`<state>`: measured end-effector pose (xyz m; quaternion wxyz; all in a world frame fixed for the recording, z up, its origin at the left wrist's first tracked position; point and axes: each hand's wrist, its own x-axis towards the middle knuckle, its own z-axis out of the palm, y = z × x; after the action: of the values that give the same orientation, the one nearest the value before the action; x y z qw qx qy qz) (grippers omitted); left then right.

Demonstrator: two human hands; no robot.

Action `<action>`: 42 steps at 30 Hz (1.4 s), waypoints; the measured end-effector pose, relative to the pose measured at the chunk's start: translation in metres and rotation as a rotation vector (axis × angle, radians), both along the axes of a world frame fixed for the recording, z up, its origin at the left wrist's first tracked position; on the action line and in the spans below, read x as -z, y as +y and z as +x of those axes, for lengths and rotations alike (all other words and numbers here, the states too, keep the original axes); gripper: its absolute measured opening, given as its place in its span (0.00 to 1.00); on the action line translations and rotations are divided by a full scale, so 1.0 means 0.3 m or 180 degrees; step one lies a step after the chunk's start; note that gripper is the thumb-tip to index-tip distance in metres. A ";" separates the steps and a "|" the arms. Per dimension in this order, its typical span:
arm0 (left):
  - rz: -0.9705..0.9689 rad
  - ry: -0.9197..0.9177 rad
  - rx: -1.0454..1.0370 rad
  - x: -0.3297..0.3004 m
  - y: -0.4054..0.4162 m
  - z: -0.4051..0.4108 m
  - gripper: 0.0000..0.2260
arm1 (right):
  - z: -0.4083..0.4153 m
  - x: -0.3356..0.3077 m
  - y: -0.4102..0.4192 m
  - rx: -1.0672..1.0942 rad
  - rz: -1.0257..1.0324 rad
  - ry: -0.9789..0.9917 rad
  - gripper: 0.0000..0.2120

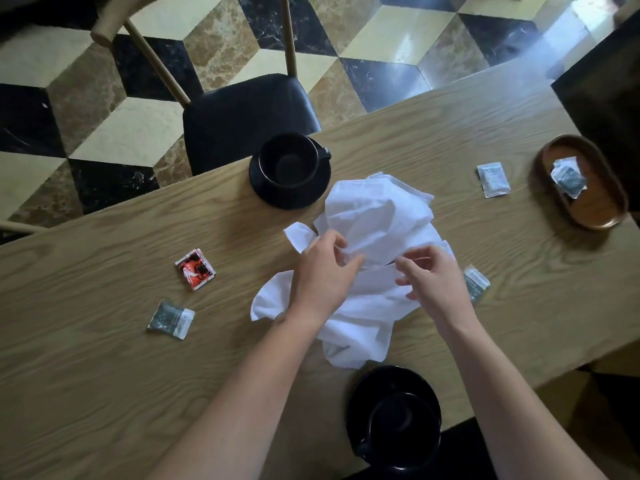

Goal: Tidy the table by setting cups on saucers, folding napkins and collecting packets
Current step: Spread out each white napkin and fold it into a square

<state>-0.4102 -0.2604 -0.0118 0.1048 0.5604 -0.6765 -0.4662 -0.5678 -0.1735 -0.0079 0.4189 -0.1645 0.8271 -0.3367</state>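
Right now both hands work at a crumpled white napkin (pixel 374 237) that lies in a loose heap at the middle of the wooden table (pixel 104 358). The left hand (pixel 323 271) pinches a fold of the cloth between thumb and fingertips, and the right hand (pixel 433 275), just beside it, has its fingers curled onto the cloth's edge as well, though how firm that pinch is I cannot tell.

Beyond the napkin, at the far edge, a black cup (pixel 289 160) sits upright on a black saucer (pixel 277 199), the saucer touching the cloth's far corner. At the near edge a second black cup (pixel 394 422) stands on its own black saucer (pixel 360 393), near the heap's lower end.

Left of the napkin lie a red packet (pixel 195 269) and, nearer, a grey-green packet (pixel 171 319), well apart from the cloth. On the right, a grey packet (pixel 477 283) peeks out just beside the right hand, and a white packet (pixel 493 179) lies farther off. At the right end stands an oval wooden tray (pixel 602 209) holding a crumpled packet (pixel 568 176).

A chair with a black seat (pixel 242 112) stands on the far side, over a checkered marble floor (pixel 104 133).
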 end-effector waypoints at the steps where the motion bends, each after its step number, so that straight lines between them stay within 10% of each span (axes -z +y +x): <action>1: 0.0032 0.0002 0.0005 -0.001 0.017 0.012 0.10 | 0.004 0.000 0.019 -0.0004 0.0023 -0.0008 0.05; 7: 0.0491 -0.0127 0.0519 0.005 0.151 0.131 0.13 | 0.067 0.019 0.158 -0.0305 0.0237 -0.0049 0.06; 12: -0.0407 -0.0836 0.1323 0.022 0.280 0.181 0.27 | 0.127 0.046 0.256 -0.0365 0.0714 0.0013 0.13; 19: -0.0694 -0.1225 0.1718 0.067 0.365 0.160 0.06 | 0.056 0.083 0.252 0.1087 0.0094 -0.0414 0.41; 22: -0.0521 -0.1271 0.1745 0.083 0.369 0.164 0.03 | -0.034 0.071 0.195 0.0639 0.0022 0.0585 0.48; 26: 0.0002 -0.1292 0.1551 0.079 0.353 0.146 0.03 | -0.104 0.011 0.116 -0.0871 0.0551 0.0950 0.31; 34: 0.3347 0.1733 -0.1777 -0.103 0.277 0.053 0.26 | 0.095 -0.332 0.203 -0.1864 -0.0119 0.1101 0.16; 38: 0.3500 0.2328 -0.2160 -0.216 0.247 0.044 0.12 | 0.191 -0.497 0.263 -0.2807 -0.0766 0.1459 0.03; 42: 0.2988 0.2880 -0.2481 -0.330 0.200 0.061 0.09 | 0.197 -0.577 0.309 -0.2291 -0.1482 0.1655 0.04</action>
<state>-0.3920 -0.2004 0.0873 0.2797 0.4987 -0.0512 -0.8188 -0.5088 -0.0807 0.1652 0.2407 -0.6070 0.6978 -0.2943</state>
